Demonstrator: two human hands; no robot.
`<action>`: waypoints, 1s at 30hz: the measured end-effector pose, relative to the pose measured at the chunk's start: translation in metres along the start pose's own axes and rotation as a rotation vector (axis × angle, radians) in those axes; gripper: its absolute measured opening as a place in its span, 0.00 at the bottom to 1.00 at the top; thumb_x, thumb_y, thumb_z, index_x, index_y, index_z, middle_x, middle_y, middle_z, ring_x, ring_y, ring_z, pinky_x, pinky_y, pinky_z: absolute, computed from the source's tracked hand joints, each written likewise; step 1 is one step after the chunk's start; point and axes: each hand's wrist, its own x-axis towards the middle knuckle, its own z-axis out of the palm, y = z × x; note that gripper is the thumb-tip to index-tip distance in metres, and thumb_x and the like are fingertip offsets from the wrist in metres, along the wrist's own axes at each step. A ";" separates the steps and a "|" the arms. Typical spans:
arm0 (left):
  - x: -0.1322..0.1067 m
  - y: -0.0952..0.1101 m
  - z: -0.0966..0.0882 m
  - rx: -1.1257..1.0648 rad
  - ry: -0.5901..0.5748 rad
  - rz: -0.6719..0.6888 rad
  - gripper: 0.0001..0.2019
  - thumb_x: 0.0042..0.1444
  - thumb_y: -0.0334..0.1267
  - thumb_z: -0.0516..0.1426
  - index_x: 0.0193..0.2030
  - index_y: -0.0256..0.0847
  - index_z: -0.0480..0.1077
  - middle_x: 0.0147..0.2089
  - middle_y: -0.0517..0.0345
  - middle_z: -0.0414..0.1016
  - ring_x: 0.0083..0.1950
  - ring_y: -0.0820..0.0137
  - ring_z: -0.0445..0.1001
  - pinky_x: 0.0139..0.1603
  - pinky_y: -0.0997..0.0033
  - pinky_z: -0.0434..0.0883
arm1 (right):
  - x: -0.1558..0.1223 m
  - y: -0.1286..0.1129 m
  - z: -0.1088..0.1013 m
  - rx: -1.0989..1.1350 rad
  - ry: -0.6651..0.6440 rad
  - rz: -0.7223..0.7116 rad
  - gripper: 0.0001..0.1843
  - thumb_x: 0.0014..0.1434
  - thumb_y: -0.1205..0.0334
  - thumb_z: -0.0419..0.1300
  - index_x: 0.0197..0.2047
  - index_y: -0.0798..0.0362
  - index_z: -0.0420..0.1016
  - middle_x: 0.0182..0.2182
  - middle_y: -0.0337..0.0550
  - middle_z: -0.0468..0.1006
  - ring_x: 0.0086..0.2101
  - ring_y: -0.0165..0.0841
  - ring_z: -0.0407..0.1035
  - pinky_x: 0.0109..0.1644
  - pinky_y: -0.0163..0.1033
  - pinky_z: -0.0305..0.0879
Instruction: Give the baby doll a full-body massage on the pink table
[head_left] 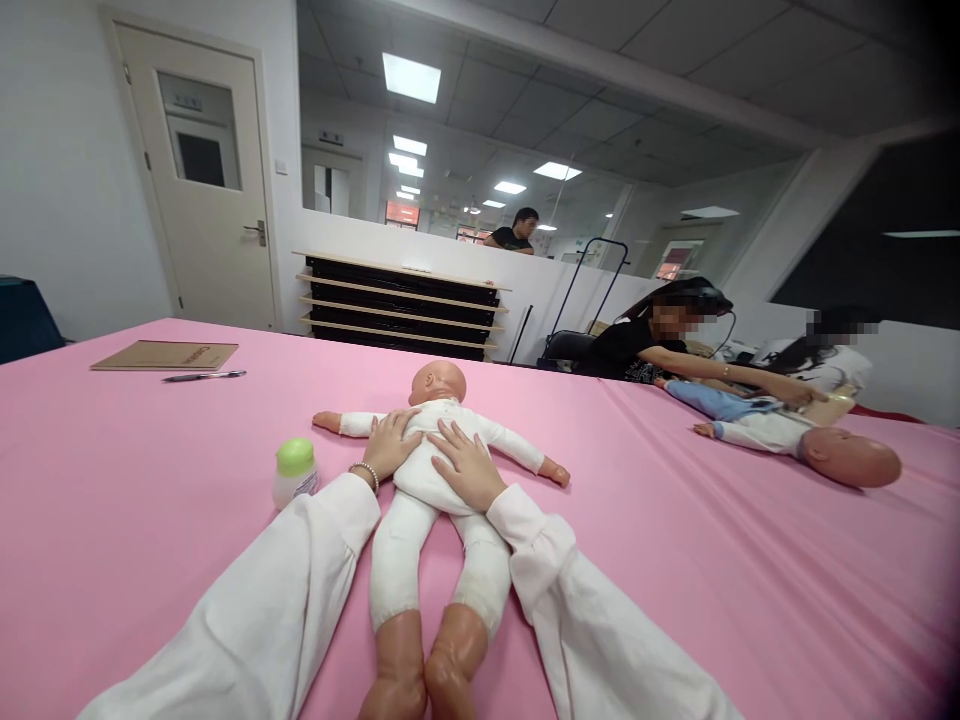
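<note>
A baby doll [427,494] with a white cloth body lies on the pink-covered table in front of me, its head at the far end and its feet toward me. The doll's arms stretch out to both sides. My left hand [391,442] rests flat on the left of its torso, fingers extended. On the right of the torso lies my right hand [466,464], palm down with its fingers spread. Neither hand grips anything. A small bottle with a green cap [295,472] stands beside my left forearm.
A brown notebook [163,355] and a pen [204,376] lie at the far left of the pink table cover [135,460]. At the right, a person [637,345] reaches over a second doll [847,455]. Stacked boards [401,305] stand behind the table.
</note>
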 end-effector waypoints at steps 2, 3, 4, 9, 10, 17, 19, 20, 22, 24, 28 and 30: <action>0.000 0.000 0.000 0.004 0.002 -0.006 0.20 0.56 0.44 0.48 0.56 0.49 0.58 0.58 0.55 0.61 0.59 0.63 0.58 0.62 0.46 0.43 | -0.010 0.005 0.000 0.028 -0.008 0.017 0.24 0.62 0.52 0.46 0.62 0.42 0.53 0.63 0.36 0.42 0.62 0.42 0.35 0.60 0.63 0.34; 0.000 0.000 0.000 0.007 0.003 -0.008 0.20 0.56 0.44 0.48 0.56 0.49 0.58 0.58 0.55 0.61 0.59 0.63 0.58 0.62 0.46 0.44 | -0.016 0.007 -0.001 0.050 -0.012 0.025 0.25 0.62 0.51 0.46 0.62 0.42 0.53 0.63 0.36 0.42 0.62 0.43 0.34 0.60 0.63 0.34; 0.000 0.000 -0.001 0.011 0.003 -0.009 0.20 0.56 0.44 0.48 0.56 0.49 0.58 0.58 0.55 0.61 0.59 0.63 0.58 0.62 0.46 0.44 | -0.022 0.010 0.000 0.077 -0.010 0.032 0.26 0.62 0.51 0.47 0.62 0.43 0.52 0.63 0.37 0.41 0.62 0.43 0.32 0.60 0.62 0.34; -0.001 0.001 -0.002 0.024 -0.005 -0.002 0.21 0.56 0.44 0.47 0.57 0.49 0.57 0.58 0.55 0.61 0.59 0.62 0.58 0.62 0.46 0.44 | -0.055 0.031 0.012 0.256 0.029 0.014 0.32 0.61 0.44 0.45 0.63 0.49 0.51 0.64 0.42 0.34 0.62 0.42 0.26 0.63 0.55 0.33; -0.002 0.001 -0.002 0.025 -0.006 -0.001 0.21 0.56 0.44 0.47 0.57 0.49 0.57 0.58 0.54 0.61 0.60 0.62 0.58 0.62 0.45 0.44 | -0.062 0.035 0.016 0.283 0.031 0.007 0.33 0.60 0.43 0.44 0.64 0.50 0.50 0.64 0.43 0.34 0.62 0.42 0.25 0.63 0.54 0.33; -0.002 0.006 -0.011 0.056 0.013 -0.014 0.22 0.56 0.44 0.47 0.58 0.47 0.58 0.59 0.52 0.60 0.61 0.59 0.57 0.61 0.41 0.43 | -0.084 0.046 0.029 0.393 0.046 -0.006 0.34 0.60 0.40 0.42 0.64 0.48 0.49 0.64 0.42 0.33 0.62 0.40 0.27 0.64 0.52 0.34; -0.005 0.017 -0.019 0.066 0.040 -0.019 0.22 0.56 0.44 0.47 0.58 0.45 0.58 0.60 0.50 0.58 0.61 0.58 0.55 0.61 0.42 0.44 | -0.084 0.045 0.030 0.412 0.064 0.006 0.33 0.60 0.41 0.43 0.64 0.48 0.48 0.64 0.43 0.32 0.62 0.39 0.28 0.64 0.51 0.34; -0.009 0.024 -0.023 0.069 0.047 0.002 0.22 0.56 0.43 0.47 0.58 0.44 0.58 0.61 0.50 0.57 0.62 0.58 0.54 0.62 0.43 0.44 | -0.084 0.044 0.030 0.419 0.070 0.013 0.33 0.61 0.41 0.43 0.64 0.48 0.48 0.64 0.43 0.32 0.62 0.39 0.28 0.64 0.51 0.34; -0.024 0.040 -0.028 0.079 0.004 0.122 0.23 0.57 0.43 0.47 0.60 0.44 0.57 0.64 0.51 0.53 0.64 0.60 0.52 0.63 0.46 0.44 | -0.084 0.042 0.031 0.428 0.079 0.023 0.32 0.61 0.43 0.44 0.64 0.48 0.47 0.64 0.43 0.32 0.62 0.38 0.29 0.64 0.50 0.35; -0.046 0.054 -0.031 0.112 -0.122 0.302 0.23 0.59 0.45 0.45 0.61 0.48 0.54 0.66 0.56 0.49 0.65 0.61 0.48 0.63 0.45 0.41 | -0.083 0.040 0.031 0.432 0.091 0.023 0.31 0.61 0.45 0.45 0.64 0.48 0.47 0.64 0.43 0.33 0.62 0.37 0.29 0.64 0.50 0.35; -0.088 0.066 -0.036 0.154 -0.345 0.493 0.25 0.59 0.49 0.45 0.63 0.54 0.48 0.67 0.59 0.45 0.67 0.59 0.42 0.61 0.39 0.39 | -0.083 0.036 0.030 0.416 0.095 0.047 0.30 0.62 0.51 0.47 0.65 0.47 0.46 0.64 0.42 0.33 0.62 0.36 0.29 0.64 0.50 0.35; -0.102 0.066 -0.041 0.130 -0.413 0.513 0.23 0.60 0.49 0.44 0.63 0.56 0.49 0.67 0.60 0.42 0.67 0.57 0.40 0.61 0.38 0.39 | -0.083 0.035 0.028 0.401 0.079 0.067 0.29 0.62 0.52 0.47 0.65 0.47 0.45 0.64 0.42 0.33 0.62 0.37 0.29 0.64 0.51 0.35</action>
